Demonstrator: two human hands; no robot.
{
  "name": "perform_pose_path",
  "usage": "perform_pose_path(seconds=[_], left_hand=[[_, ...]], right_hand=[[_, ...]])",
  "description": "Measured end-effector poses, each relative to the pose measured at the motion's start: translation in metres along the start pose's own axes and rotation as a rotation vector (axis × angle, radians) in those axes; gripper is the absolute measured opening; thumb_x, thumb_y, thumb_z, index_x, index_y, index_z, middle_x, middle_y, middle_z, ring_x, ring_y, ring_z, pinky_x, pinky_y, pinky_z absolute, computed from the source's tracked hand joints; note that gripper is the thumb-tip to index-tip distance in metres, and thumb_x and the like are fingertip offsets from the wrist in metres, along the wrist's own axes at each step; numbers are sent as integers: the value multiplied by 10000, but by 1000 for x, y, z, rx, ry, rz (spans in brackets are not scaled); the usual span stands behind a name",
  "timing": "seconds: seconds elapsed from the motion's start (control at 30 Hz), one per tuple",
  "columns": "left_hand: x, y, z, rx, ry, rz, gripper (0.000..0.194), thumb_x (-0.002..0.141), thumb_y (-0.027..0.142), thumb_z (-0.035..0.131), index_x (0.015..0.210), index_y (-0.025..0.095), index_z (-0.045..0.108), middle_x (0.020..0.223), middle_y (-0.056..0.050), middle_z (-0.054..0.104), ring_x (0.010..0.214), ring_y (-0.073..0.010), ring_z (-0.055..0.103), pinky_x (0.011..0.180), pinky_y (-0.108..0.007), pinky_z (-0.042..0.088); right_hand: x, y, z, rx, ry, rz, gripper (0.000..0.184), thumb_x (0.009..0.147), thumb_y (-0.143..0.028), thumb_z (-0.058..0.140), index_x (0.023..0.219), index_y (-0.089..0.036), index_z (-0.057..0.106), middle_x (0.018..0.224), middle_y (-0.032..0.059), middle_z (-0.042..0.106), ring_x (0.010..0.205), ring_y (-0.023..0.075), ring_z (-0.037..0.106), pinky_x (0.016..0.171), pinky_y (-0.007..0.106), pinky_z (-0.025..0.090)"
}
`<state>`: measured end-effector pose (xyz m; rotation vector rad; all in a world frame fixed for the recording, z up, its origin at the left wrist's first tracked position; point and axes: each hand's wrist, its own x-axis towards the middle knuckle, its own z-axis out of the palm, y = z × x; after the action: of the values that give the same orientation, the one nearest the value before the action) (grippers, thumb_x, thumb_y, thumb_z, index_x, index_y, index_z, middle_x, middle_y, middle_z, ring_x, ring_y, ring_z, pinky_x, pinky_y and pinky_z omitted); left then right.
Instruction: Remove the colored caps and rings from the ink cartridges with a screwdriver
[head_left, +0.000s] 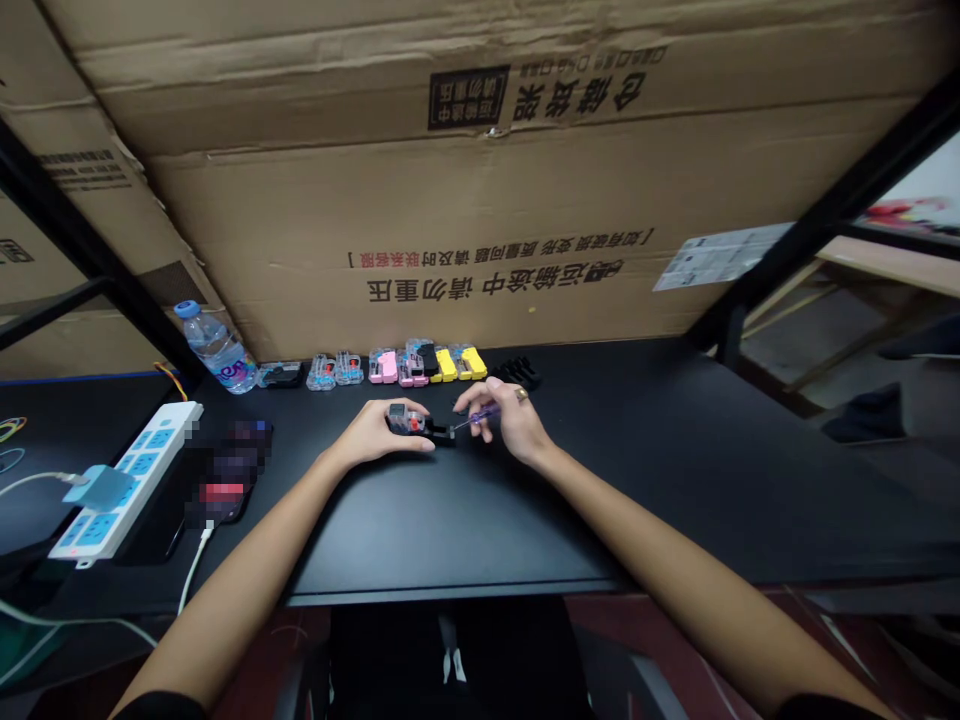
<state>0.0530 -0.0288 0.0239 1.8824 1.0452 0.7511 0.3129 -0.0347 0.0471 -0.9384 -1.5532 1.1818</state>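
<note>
Left hand (369,430): half-curled, gripping small device (411,420)
Right hand (516,418): pinching purple screwdriver (486,412)
Device: between hands, screwdriver tip at its end; seemingly unfinished
Beyond hands: coloured units (417,366), completion unclear

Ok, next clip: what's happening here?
A person sits at a black table. Their left hand holds a small clear-and-black device, and their right hand holds a thin tool with a purple handle. The tool's tip is at the device's black end; whether it touches is too small to tell. Beyond the hands are more small pieces, some pink, some yellow, with a bottle to their left.
</note>
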Motion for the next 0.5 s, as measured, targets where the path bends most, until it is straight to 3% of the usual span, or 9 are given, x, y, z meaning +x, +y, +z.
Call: perform_pose_path(seconds=[0.2,0.37,0.5], left_hand=[[0,-1,2,-69,-79,-36,572,719,543,925,1086,118,816,861,-36,763,759,-169,664,769,-282,531],[0,-4,-1,-62,-106,-40,567,731,536,920,1096,114,817,831,-28,751,727,-161,648,749,-276,522],[0,-4,-2,-67,-116,-48,562,728,531,923,1092,115,820,828,-29,752,730,-161,653,744,-271,520]], right_hand=[[0,1,18,144,-42,146,391,824,-560,793,775,-183,701,599,-2,653,471,166,655,476,286,553],[0,15,17,145,-122,163,258,848,-420,753,934,-177,741,602,-13,684,518,159,675,561,287,582],[0,17,13,113,-168,177,207,849,-335,680,915,-162,772,595,0,704,542,155,681,607,274,565]])
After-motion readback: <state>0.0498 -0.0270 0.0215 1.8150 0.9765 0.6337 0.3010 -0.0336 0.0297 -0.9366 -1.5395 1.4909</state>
